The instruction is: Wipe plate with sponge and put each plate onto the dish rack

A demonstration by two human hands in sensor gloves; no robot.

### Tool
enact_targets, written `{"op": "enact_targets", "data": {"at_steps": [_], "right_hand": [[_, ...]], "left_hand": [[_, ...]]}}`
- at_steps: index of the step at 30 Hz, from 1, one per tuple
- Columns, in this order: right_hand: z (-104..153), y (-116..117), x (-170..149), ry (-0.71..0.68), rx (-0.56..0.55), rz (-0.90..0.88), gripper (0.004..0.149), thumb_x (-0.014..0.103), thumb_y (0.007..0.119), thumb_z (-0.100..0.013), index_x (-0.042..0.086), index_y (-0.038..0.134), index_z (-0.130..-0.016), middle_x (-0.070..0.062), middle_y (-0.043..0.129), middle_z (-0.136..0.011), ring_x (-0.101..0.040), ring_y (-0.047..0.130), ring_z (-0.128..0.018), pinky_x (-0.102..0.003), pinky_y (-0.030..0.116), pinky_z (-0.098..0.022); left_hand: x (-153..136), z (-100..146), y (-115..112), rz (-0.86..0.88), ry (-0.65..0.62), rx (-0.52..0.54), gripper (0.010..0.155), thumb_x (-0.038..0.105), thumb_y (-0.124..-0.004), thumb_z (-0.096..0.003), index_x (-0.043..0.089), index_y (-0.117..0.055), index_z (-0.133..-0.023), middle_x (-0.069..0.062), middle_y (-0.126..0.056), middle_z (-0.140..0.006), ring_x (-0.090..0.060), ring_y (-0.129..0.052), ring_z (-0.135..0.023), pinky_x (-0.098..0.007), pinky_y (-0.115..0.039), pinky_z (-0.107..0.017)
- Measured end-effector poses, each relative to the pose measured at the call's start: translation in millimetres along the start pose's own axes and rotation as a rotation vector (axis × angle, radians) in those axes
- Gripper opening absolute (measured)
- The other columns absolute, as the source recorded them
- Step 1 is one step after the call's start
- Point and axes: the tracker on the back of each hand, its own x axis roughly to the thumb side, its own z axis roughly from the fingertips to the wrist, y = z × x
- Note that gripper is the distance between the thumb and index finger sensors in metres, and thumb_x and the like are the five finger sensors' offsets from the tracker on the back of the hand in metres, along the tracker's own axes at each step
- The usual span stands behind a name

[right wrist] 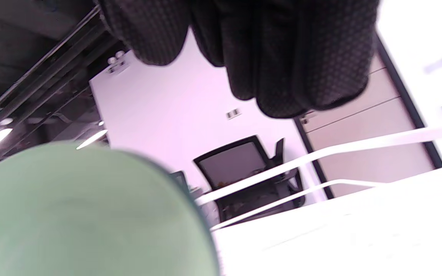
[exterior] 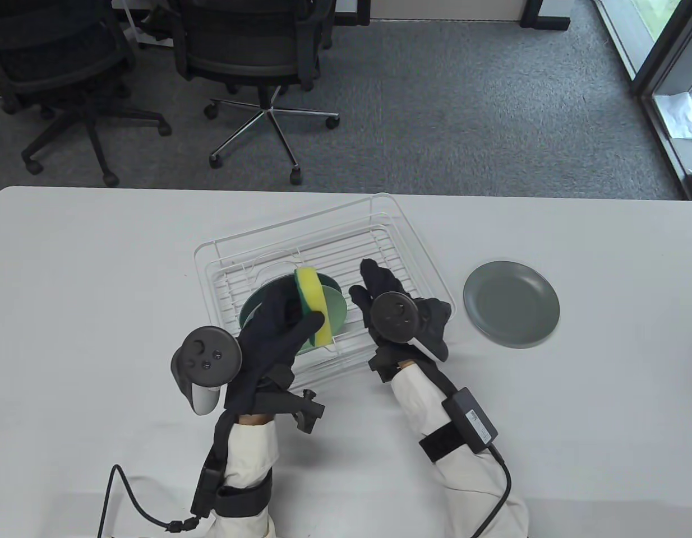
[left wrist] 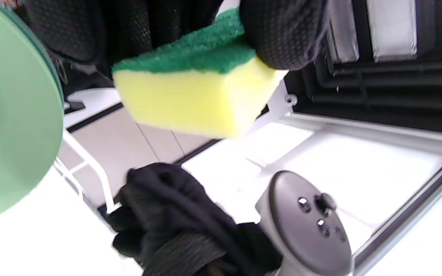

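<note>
A light green plate (exterior: 337, 314) stands on edge in the white wire dish rack (exterior: 402, 263). My left hand (exterior: 287, 322) grips a yellow sponge with a green scouring side (exterior: 313, 305) just in front of that plate; in the left wrist view the sponge (left wrist: 198, 92) is pinched beside the green plate (left wrist: 10, 115). My right hand (exterior: 373, 294) hovers over the rack just right of the plate, fingers straight and holding nothing. Its fingers (right wrist: 282, 57) hang above the green plate (right wrist: 83, 214). A grey plate (exterior: 511, 302) lies flat on the table, right of the rack.
The white table (exterior: 99, 280) stretches wide to the left of the rack and in front of it. Office chairs (exterior: 256, 50) stand on the carpet beyond the far edge. Cables trail from both sleeves near the table's front edge.
</note>
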Motion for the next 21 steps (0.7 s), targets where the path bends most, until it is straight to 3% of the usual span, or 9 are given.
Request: {"op": "enact_targets", "data": {"at_steps": [5, 11, 21], "right_hand": [[5, -29, -46, 0.119, -0.044, 0.032, 0.056, 0.028, 0.071, -0.058, -0.005, 0.062, -0.103, -0.033, 0.080, -0.089, -0.046, 0.089, -0.070, -0.051, 0.084, -0.048], [15, -51, -97, 0.246, -0.027, 0.218, 0.062, 0.030, 0.071, -0.059, -0.007, 0.056, -0.106, -0.035, 0.075, -0.093, -0.049, 0.086, -0.073, -0.052, 0.083, -0.047], [34, -47, -165, 0.471, 0.107, 0.544, 0.071, 0.035, 0.068, -0.060, -0.011, 0.046, -0.109, -0.041, 0.066, -0.098, -0.054, 0.082, -0.075, -0.053, 0.084, -0.043]], "left_hand": [[-1, -7, -32, -0.032, 0.014, -0.113, 0.075, 0.040, -0.080, -0.0522, -0.004, -0.058, -0.109, -0.031, -0.080, -0.098, -0.049, -0.091, -0.079, -0.057, -0.080, -0.056], [-5, -8, -65, -0.051, 0.032, -0.179, 0.075, 0.039, -0.080, -0.0519, -0.005, -0.058, -0.108, -0.030, -0.081, -0.098, -0.048, -0.091, -0.078, -0.056, -0.081, -0.056], [-9, -7, -104, -0.132, 0.044, -0.281, 0.074, 0.039, -0.080, -0.0517, -0.005, -0.059, -0.108, -0.030, -0.082, -0.097, -0.047, -0.092, -0.078, -0.055, -0.082, -0.056]]}}
